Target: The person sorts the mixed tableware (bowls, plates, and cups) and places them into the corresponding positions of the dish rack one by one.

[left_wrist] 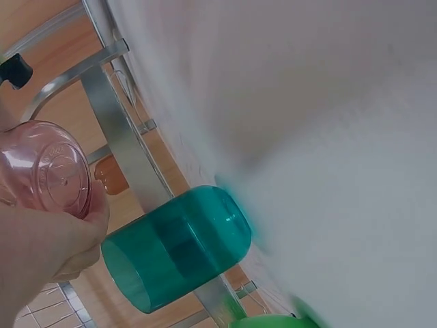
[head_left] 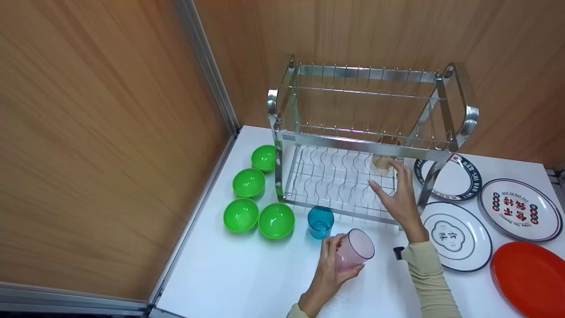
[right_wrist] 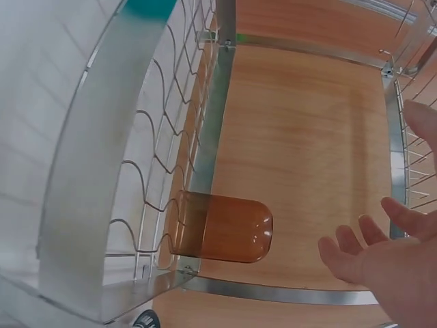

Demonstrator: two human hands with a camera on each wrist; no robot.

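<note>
My left hand grips a clear pink cup, held tilted above the table in front of the rack; in the left wrist view its base faces the camera. Next to it a clear blue cup stands on the table. My right hand is in front of the metal dish rack, thumb and fingers spread, holding nothing. Behind those fingers, an amber cup stands bottom up on the rack's lower wire shelf, apart from the hand in the right wrist view.
Several green bowls stand left of the rack. To the right lie white plates with printed rims or characters and a red plate. The rack's upper wire tier rises above the lower shelf. Wooden panels border the table.
</note>
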